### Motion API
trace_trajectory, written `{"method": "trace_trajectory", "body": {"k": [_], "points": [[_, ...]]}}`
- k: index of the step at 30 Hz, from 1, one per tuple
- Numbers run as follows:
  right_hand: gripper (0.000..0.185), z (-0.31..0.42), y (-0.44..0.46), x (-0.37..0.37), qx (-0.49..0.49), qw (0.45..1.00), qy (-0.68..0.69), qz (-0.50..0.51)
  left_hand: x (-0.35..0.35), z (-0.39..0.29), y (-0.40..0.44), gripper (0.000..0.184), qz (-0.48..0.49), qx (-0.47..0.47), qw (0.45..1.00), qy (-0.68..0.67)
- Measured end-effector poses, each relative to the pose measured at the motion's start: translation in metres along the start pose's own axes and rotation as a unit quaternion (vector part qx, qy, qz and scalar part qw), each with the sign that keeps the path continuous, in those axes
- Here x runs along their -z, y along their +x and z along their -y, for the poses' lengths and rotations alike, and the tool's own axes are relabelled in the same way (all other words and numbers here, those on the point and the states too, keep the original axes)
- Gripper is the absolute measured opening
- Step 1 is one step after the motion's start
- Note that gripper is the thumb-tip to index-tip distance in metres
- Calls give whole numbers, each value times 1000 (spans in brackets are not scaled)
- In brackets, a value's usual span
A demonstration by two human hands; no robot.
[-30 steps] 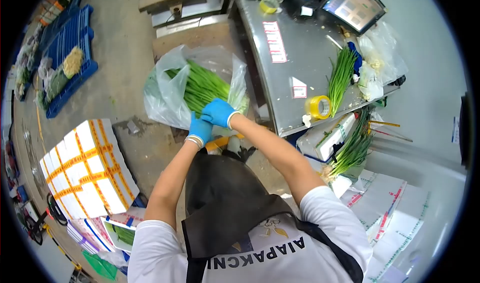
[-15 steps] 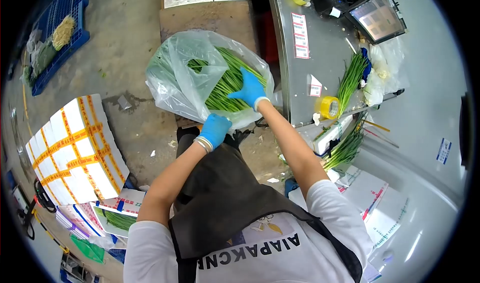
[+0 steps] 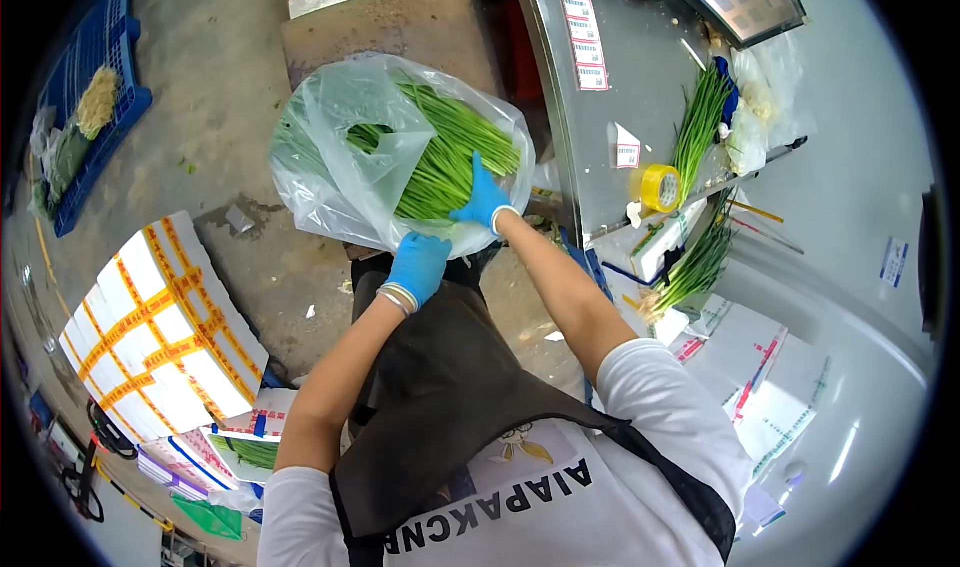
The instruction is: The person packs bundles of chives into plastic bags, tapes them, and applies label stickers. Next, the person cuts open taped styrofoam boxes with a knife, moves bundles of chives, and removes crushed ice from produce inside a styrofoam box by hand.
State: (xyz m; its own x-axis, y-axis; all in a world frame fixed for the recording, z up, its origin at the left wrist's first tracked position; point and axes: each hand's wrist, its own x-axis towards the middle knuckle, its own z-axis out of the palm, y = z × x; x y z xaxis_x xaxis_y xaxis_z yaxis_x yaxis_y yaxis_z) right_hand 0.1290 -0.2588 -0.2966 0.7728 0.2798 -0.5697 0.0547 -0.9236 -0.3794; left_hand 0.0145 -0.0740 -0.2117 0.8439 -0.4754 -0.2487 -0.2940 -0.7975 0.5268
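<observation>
A large clear plastic bag (image 3: 330, 192) lies open in front of me with long green stalks (image 3: 450, 157) inside. My left hand (image 3: 418, 265), in a blue glove, is closed on the near edge of the bag. Against the near right part of the stalks rests my right hand (image 3: 482, 199), also blue-gloved, with its thumb and fingers spread. The undersides of both hands are hidden.
A metal table (image 3: 625, 67) on the right bears yellow tape (image 3: 658, 188), label strips (image 3: 585, 42), green stalks (image 3: 702, 122) and a screen (image 3: 742, 2). A taped white foam box (image 3: 165, 327) stands at left, a blue pallet (image 3: 100, 117) beyond. White boxes (image 3: 760, 367) are at lower right.
Since a second ago my hands have moved apart, the right one opening onto the stalks and the left one holding the bag's edge. The bag's mouth is spread wider. The whole view has shifted.
</observation>
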Motion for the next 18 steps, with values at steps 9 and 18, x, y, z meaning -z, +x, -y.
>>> {"method": "trace_trajectory", "body": {"k": [9, 18], "points": [[117, 41, -52, 28, -48, 986, -149, -51, -31, 11, -11, 19, 45, 15, 997, -53], [54, 29, -58, 29, -29, 976, -178, -122, -25, 6, 1, 52, -59, 204, 842, -496]]}}
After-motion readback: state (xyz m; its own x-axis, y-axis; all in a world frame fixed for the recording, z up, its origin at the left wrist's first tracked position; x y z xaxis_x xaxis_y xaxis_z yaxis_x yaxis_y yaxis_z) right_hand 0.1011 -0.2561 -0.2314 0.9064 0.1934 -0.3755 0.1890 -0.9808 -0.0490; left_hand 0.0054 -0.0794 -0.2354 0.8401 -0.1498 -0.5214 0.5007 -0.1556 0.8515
